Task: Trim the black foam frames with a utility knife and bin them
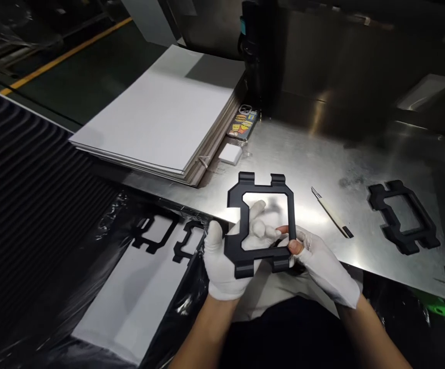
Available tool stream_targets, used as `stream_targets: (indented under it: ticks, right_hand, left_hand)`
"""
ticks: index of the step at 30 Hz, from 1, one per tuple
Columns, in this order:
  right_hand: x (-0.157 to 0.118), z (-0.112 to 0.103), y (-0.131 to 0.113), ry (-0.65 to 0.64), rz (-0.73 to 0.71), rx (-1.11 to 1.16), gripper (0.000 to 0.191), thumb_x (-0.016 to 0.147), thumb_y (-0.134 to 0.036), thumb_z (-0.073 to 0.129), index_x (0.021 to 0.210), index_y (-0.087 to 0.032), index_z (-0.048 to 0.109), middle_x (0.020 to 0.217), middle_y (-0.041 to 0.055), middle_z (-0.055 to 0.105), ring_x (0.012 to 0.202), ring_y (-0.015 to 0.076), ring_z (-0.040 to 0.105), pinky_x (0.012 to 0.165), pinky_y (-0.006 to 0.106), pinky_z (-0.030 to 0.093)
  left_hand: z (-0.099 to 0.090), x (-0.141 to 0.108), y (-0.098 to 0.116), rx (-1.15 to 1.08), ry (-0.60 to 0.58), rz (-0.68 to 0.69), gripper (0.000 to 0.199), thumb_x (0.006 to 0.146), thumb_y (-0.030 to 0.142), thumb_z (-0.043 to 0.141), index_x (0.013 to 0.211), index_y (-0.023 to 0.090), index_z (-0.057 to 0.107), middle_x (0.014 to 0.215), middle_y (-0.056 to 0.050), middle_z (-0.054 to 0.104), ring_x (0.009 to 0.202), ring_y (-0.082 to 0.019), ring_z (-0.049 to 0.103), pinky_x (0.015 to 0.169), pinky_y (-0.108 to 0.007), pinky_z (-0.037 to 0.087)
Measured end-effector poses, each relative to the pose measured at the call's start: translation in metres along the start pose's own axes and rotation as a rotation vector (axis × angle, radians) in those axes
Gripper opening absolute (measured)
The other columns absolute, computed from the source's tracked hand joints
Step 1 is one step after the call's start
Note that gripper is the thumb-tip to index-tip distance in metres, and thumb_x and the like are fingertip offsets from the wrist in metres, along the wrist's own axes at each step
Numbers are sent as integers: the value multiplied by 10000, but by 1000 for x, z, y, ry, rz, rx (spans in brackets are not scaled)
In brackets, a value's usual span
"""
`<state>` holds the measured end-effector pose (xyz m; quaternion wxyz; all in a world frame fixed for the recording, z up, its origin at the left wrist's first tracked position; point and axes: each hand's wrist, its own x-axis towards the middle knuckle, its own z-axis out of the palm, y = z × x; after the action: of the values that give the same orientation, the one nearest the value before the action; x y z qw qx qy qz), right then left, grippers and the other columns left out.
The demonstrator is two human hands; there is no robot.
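Observation:
A black rectangular frame (290,215) with clip-like tabs is held up in front of me. My right hand (318,261), in a white glove with bare thumb and fingertip, pinches its lower right corner. Behind its left side is my left hand (226,261), gloved in white, with its thumb raised and fingers apart, seen partly through the opening. Whether the left palm touches the frame cannot be made out. A second black frame (393,230) lies on the metal table (299,154) at the right. Between them rests a cutter knife (332,212) with a pale handle.
A stack of large white sheets (161,113) covers the table's left part. Beside it are a phone in a patterned case (241,124) and a small white block (230,153). Lower left, two more black frames (161,242) (180,243) lie on a white sheet (130,302) over black plastic.

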<state>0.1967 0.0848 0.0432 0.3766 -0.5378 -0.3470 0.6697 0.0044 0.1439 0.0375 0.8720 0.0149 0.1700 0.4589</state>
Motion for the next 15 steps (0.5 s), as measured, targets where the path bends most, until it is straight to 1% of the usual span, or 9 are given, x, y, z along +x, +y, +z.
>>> stream_targets:
  ticks: [2, 4, 6, 8, 10, 12, 13, 15]
  right_hand:
    - [5, 4, 4, 9, 4, 37, 569, 988, -670, 680, 1341, -224, 664, 904, 10, 653, 776, 160, 582, 797, 307, 499]
    - [10, 7, 9, 12, 13, 57, 567, 978, -662, 697, 1341, -228, 666, 933, 19, 671, 795, 168, 588, 800, 306, 507]
    - [14, 9, 14, 18, 8, 33, 567, 972, -657, 708, 1341, -228, 673, 951, 28, 689, 849, 187, 619, 847, 317, 519]
    - [19, 11, 20, 29, 1, -4, 580, 965, -666, 708, 1342, -226, 680, 948, 38, 705, 904, 215, 651, 889, 337, 528]
    - [24, 12, 24, 37, 1, -31, 606, 952, -686, 707, 1344, -225, 684, 907, 39, 706, 902, 233, 666, 900, 360, 536]
    - [28, 15, 26, 48, 6, -51, 613, 941, -693, 710, 1343, -231, 687, 897, 40, 712, 877, 238, 674, 894, 376, 545]
    - [30, 17, 26, 48, 4, -63, 611, 933, -697, 715, 1333, -235, 694, 911, 45, 721, 873, 242, 680, 894, 383, 549]
    - [34, 21, 25, 36, -7, -95, 607, 907, -709, 732, 1291, -239, 717, 937, 57, 743, 884, 256, 695, 899, 393, 557]
  left_hand:
    - [-6, -1, 3, -46, -24, -15, 829, 870, 681, 778, 1450, 118, 596, 933, -51, 735, 1011, -291, 714, 1134, -512, 467]
    - [-9, -2, 7, -64, -66, -29, 835, 875, 698, 774, 1445, 112, 608, 986, -75, 753, 1060, -320, 715, 1180, -551, 426]
    - [-11, -3, 10, -61, -98, -28, 843, 869, 730, 761, 1437, 122, 625, 1002, -85, 759, 1096, -351, 711, 1185, -588, 410]
    - [-16, -4, 12, -46, -101, -10, 833, 869, 761, 737, 1408, 131, 650, 979, -84, 761, 1081, -361, 715, 1162, -601, 422]
    - [-24, -6, 13, -13, -101, 45, 727, 904, 708, 727, 1326, 117, 697, 869, -60, 742, 954, -315, 729, 1115, -568, 455]
    - [-36, -7, 14, 36, -134, 120, 559, 917, 552, 757, 1237, 95, 736, 720, -16, 679, 765, -240, 703, 1026, -499, 495]
    - [-42, -7, 14, 68, -170, 148, 497, 897, 466, 770, 1219, 89, 747, 660, 3, 643, 686, -213, 678, 963, -463, 508]
    - [-54, -8, 15, 132, -254, 176, 481, 823, 341, 769, 1234, 92, 759, 607, 18, 621, 594, -191, 650, 847, -408, 501]
